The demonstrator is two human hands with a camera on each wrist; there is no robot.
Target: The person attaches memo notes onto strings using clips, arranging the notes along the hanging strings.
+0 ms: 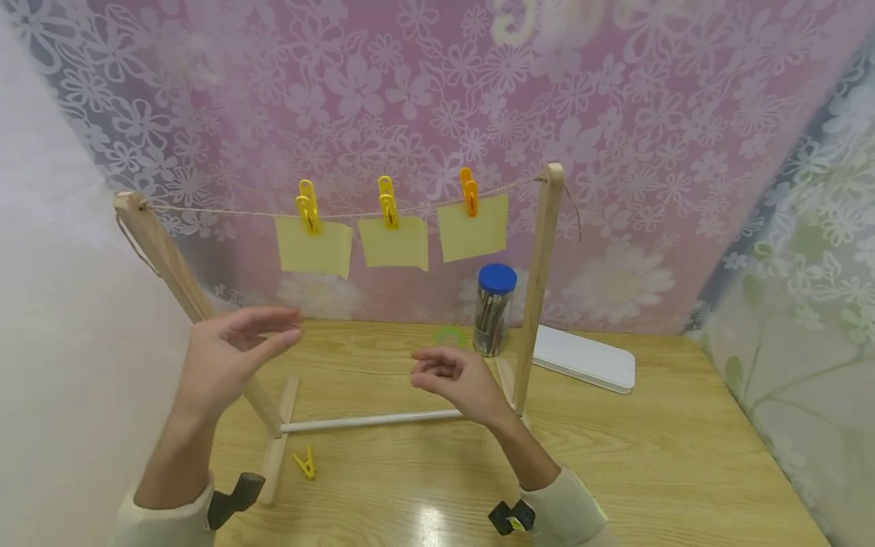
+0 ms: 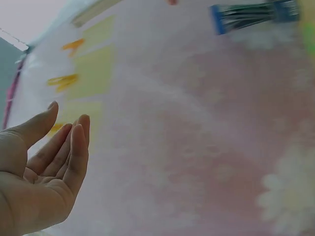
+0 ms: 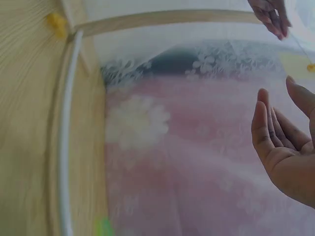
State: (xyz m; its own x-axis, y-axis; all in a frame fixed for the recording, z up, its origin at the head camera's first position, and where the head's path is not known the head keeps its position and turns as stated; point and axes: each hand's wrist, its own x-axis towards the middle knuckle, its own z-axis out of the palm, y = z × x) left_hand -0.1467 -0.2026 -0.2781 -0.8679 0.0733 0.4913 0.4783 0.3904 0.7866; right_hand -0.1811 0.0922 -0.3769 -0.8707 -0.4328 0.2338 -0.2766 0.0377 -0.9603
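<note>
My left hand (image 1: 222,361) is raised by the left wooden post, fingers loosely bent, holding nothing. Lower and to the right hovers my right hand (image 1: 468,384), also empty, with thumb and fingers apart in the right wrist view. Behind them a string (image 1: 225,210) runs between two wooden posts. Yellow clothespins (image 1: 309,209) (image 1: 388,203) clip the left paper note (image 1: 314,247) and the middle note (image 1: 394,243). An orange clothespin (image 1: 469,193) pins the right note (image 1: 474,229). Another yellow clothespin (image 1: 307,463) lies on the table, below the white rod (image 1: 369,421).
The right post (image 1: 538,296) stands just beyond my right hand, the left post (image 1: 174,262) behind my left. A blue-lidded jar (image 1: 491,319) of slim sticks, a green ring (image 1: 451,336) and a flat white case (image 1: 585,359) are at the back of the wooden table (image 1: 649,448).
</note>
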